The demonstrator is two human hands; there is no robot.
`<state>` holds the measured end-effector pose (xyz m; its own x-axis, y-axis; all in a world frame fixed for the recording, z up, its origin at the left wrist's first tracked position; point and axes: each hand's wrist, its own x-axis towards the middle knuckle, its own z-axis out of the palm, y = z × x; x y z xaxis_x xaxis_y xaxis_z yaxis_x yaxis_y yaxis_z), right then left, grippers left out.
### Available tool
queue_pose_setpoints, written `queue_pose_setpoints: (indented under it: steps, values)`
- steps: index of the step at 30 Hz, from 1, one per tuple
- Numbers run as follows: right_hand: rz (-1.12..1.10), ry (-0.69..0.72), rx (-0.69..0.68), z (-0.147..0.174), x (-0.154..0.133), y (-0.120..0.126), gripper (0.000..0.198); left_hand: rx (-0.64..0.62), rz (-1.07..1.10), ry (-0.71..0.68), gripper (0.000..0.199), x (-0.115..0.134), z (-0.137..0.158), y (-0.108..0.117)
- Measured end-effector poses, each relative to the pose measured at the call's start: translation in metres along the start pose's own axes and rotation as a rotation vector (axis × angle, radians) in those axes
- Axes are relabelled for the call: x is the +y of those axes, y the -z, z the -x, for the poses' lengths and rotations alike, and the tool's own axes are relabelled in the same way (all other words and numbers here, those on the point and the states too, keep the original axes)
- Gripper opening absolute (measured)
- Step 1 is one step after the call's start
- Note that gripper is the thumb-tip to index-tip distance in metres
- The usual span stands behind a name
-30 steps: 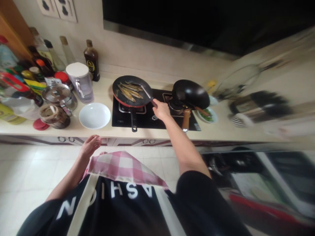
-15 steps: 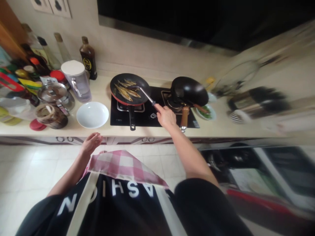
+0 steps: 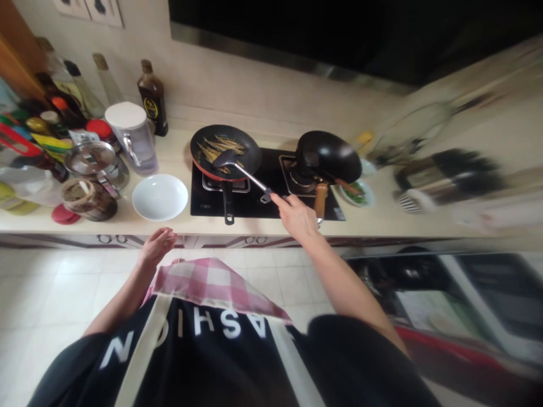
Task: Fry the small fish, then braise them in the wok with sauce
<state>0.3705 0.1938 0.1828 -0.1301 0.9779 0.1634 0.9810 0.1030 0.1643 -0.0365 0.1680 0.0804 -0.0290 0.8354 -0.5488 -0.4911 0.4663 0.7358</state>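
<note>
A spatula (image 3: 250, 176) with a dark blade and a metal shaft is gripped by its handle end in my right hand (image 3: 297, 217). Its blade is over the near side of several thin browned fish (image 3: 212, 148), which lie in a black frying pan (image 3: 252, 152) with a red outside. The blade hides part of the fish; whether it touches them I cannot tell. My left hand (image 3: 158, 246) hovers just in front of the counter edge, fingers loosely bent, nothing visible in it. Nearest to it is a white bowl (image 3: 160, 198) on the counter.
The pan stands on the left burner of a black hob (image 3: 267, 209). At right, a black wok (image 3: 328, 155) with a wooden handle sits tilted. Behind it is a bowl of chopped greens (image 3: 358, 194). A water jug (image 3: 136, 141), jars and several bottles crowd the left counter.
My right hand has moved right and toward me. The spatula blade has come from the middle of the fish to their near side, its broad face now showing. My left hand stays put.
</note>
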Motion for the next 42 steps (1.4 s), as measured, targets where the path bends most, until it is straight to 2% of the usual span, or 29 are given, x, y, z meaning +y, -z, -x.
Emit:
queue_pose_setpoints:
  steps: [5,10,15,19,22,27,42]
  values:
    - [0.016,-0.043,0.027,0.004,0.007,-0.001,0.051,0.009,-0.015,0.004,0.005,0.002,0.001,-0.002]
    - [-0.117,-0.090,0.021,-0.004,0.008,-0.003,0.050,0.030,-0.021,0.006,0.004,0.002,0.001,-0.001]
    - [-0.262,-0.206,0.063,-0.046,-0.002,-0.012,0.053,0.015,-0.029,0.015,0.005,0.001,-0.001,-0.003]
    - [-0.317,-0.273,0.018,-0.086,-0.017,-0.019,0.055,-0.023,-0.018,0.009,0.006,0.000,-0.001,-0.004]
    - [-0.328,-0.273,-0.023,-0.097,-0.024,-0.022,0.054,-0.026,-0.006,-0.009,0.007,0.000,-0.001,-0.002]
    - [-0.328,-0.255,-0.042,-0.088,-0.026,-0.022,0.054,0.028,0.004,-0.009,0.007,-0.002,0.000,0.006]
    - [-0.194,-0.269,-0.073,-0.058,-0.026,-0.012,0.053,-0.006,-0.012,0.032,0.008,-0.001,-0.005,-0.001]
